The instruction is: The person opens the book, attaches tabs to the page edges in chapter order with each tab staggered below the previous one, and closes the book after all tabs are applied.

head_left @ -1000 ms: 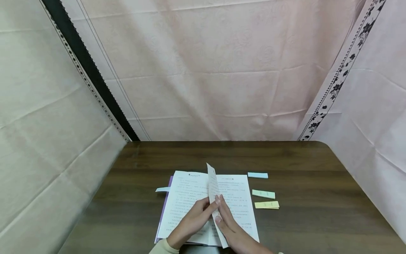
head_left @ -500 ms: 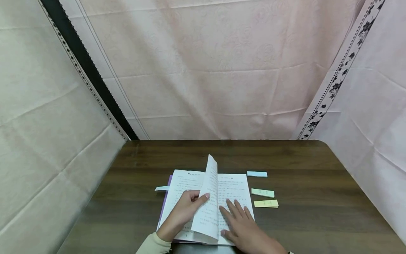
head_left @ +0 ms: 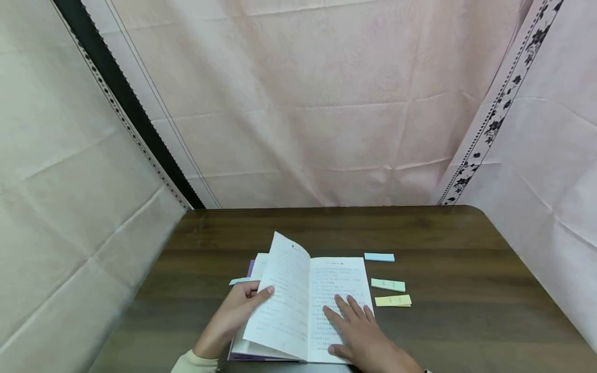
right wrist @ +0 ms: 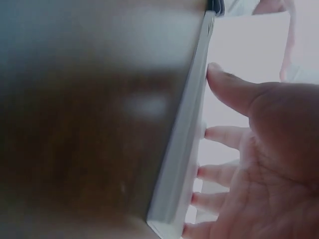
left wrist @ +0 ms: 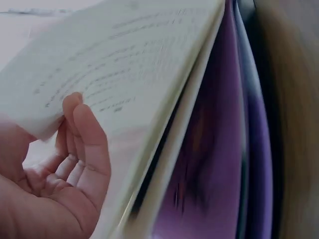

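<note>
On the dark wooden table (head_left: pixel 448 259), pink curtains (head_left: pixel 303 103) behind.

Two bare hands in view, no gloves, no rings seen. Left hand (head_left: pixel 235 311): short, plain nails; a pale cream, cuffed long sleeve (head_left: pixel 193 362) covers the left forearm from the wrist down, visible at the bottom edge of the head view. Right hand (head_left: pixel 366 334): short, unpainted nails, palm creases clear in the right wrist view; a small dark spot at the frame's bottom edge by the wrist, too small to identify.
</note>
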A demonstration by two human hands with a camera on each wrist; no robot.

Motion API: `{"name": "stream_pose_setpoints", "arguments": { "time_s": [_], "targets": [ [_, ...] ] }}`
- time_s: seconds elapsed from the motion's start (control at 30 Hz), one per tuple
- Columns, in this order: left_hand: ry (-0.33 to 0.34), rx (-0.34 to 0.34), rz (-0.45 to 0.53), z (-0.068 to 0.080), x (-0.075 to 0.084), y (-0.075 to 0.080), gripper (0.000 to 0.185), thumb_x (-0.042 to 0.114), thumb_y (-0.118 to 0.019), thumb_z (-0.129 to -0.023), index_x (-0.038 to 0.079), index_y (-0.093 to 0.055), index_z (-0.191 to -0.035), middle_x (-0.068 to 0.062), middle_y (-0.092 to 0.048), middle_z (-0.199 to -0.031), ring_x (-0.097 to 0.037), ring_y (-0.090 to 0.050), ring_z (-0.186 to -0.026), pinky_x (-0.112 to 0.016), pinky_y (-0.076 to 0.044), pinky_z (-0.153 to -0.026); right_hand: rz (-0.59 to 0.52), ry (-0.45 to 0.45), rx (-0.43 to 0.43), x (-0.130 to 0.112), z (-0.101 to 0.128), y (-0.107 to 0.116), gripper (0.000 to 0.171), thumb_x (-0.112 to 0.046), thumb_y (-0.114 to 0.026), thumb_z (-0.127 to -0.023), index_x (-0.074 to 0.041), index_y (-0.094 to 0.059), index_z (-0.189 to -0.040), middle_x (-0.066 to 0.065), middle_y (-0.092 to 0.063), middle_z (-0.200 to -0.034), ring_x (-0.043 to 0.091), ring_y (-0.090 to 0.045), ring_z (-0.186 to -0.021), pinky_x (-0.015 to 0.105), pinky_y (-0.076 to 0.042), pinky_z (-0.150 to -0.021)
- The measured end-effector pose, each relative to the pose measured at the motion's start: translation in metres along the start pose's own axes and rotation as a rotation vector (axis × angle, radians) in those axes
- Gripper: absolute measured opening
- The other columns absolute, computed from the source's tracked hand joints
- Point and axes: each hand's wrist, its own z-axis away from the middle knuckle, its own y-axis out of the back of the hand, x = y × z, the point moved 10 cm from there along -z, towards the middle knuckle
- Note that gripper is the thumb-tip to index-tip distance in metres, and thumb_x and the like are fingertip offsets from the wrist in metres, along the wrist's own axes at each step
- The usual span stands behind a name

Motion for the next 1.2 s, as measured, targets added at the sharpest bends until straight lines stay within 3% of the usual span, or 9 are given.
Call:
{"name": "stream_pose_setpoints", "arguments": {
  "time_s": [0.3,0.47,0.57,0.67,0.73,0.83,0.93,1.03,1.2],
  "targets": [
    [0.026,-0.006,-0.292,0.001,-0.033,0.034,0.028,0.023,-0.068,-0.104,-0.002,-0.072,-0.091,0.000,-0.067,-0.068,-0.010,-0.059,-0.060,-0.026,-0.050,-0.054,-0.054,0.008,-0.006,0.000,0.004,0.005,0.076,-0.040,-0.080,-0.092,-0.014,-0.051,-0.157,0.022,-0.034,-0.168,0.053,-0.024,-0.155,0.079,-0.017,-0.117],
    [0.056,0.118,-0.614,0.002,-0.037,0.041,0.043,0.030,-0.077,-0.097,0.013,-0.050,-0.068,0.005,-0.044,-0.060,-0.010,-0.043,-0.054,-0.025,-0.034,-0.050,-0.037,-0.012,-0.018,0.002,0.000,0.001,0.079,-0.041,-0.082,-0.089,-0.014,-0.051,-0.156,0.022,-0.036,-0.167,0.053,-0.025,-0.154,0.079,-0.019,-0.117],
    [0.058,0.224,-0.863,0.003,-0.029,0.040,0.043,0.034,-0.083,-0.092,0.013,-0.052,-0.069,0.002,-0.047,-0.063,-0.014,-0.045,-0.056,-0.029,-0.034,-0.050,-0.028,-0.020,-0.014,0.003,-0.003,-0.002,0.080,-0.040,-0.084,-0.087,-0.016,-0.052,-0.156,0.021,-0.037,-0.167,0.053,-0.026,-0.154,0.079,-0.020,-0.117],
    [0.017,0.321,-1.086,0.003,-0.011,0.029,0.040,0.033,-0.088,-0.086,0.001,-0.066,-0.093,-0.010,-0.064,-0.080,-0.027,-0.063,-0.070,-0.040,-0.049,-0.052,-0.019,-0.021,-0.007,0.004,-0.004,-0.003,0.080,-0.040,-0.084,-0.086,-0.016,-0.052,-0.155,0.021,-0.037,-0.167,0.053,-0.026,-0.154,0.078,-0.020,-0.117],
    [-0.070,0.354,-1.200,0.005,0.003,0.013,0.051,0.029,-0.091,-0.081,-0.005,-0.067,-0.111,-0.017,-0.068,-0.096,-0.034,-0.067,-0.086,-0.047,-0.057,-0.061,-0.019,-0.015,-0.003,0.005,-0.003,-0.002,0.080,-0.041,-0.084,-0.087,-0.015,-0.052,-0.155,0.022,-0.037,-0.167,0.053,-0.026,-0.154,0.079,-0.020,-0.117],
    [-0.255,0.273,-1.246,0.006,0.021,-0.026,0.056,0.021,-0.094,-0.077,-0.004,-0.068,-0.119,-0.019,-0.068,-0.114,-0.036,-0.066,-0.104,-0.050,-0.060,-0.079,-0.017,0.012,0.011,0.005,-0.001,0.000,0.078,-0.042,-0.081,-0.089,-0.013,-0.052,-0.155,0.023,-0.037,-0.166,0.054,-0.027,-0.153,0.079,-0.021,-0.116],
    [-0.360,0.065,-1.199,0.005,0.026,-0.067,0.051,0.025,-0.093,-0.080,0.003,-0.071,-0.121,-0.015,-0.068,-0.130,-0.033,-0.066,-0.117,-0.047,-0.058,-0.095,-0.006,0.034,0.027,0.004,0.000,0.003,0.076,-0.042,-0.079,-0.091,-0.012,-0.051,-0.155,0.023,-0.038,-0.166,0.054,-0.028,-0.153,0.079,-0.022,-0.115],
    [-0.346,-0.071,-1.165,0.001,0.024,-0.094,0.062,0.036,-0.090,-0.085,0.005,-0.069,-0.134,-0.016,-0.060,-0.147,-0.033,-0.060,-0.133,-0.049,-0.056,-0.103,0.010,0.037,0.030,0.002,0.001,0.006,0.075,-0.042,-0.079,-0.092,-0.013,-0.051,-0.156,0.023,-0.037,-0.166,0.053,-0.028,-0.153,0.079,-0.024,-0.115],
    [-0.256,-0.091,-1.180,-0.006,0.016,-0.106,0.079,0.047,-0.087,-0.084,0.003,-0.062,-0.144,-0.022,-0.050,-0.158,-0.038,-0.050,-0.145,-0.054,-0.050,-0.110,0.018,0.048,0.005,-0.005,0.003,0.007,0.076,-0.042,-0.078,-0.093,-0.013,-0.050,-0.157,0.022,-0.037,-0.167,0.052,-0.028,-0.154,0.078,-0.025,-0.115]
  ]
}}
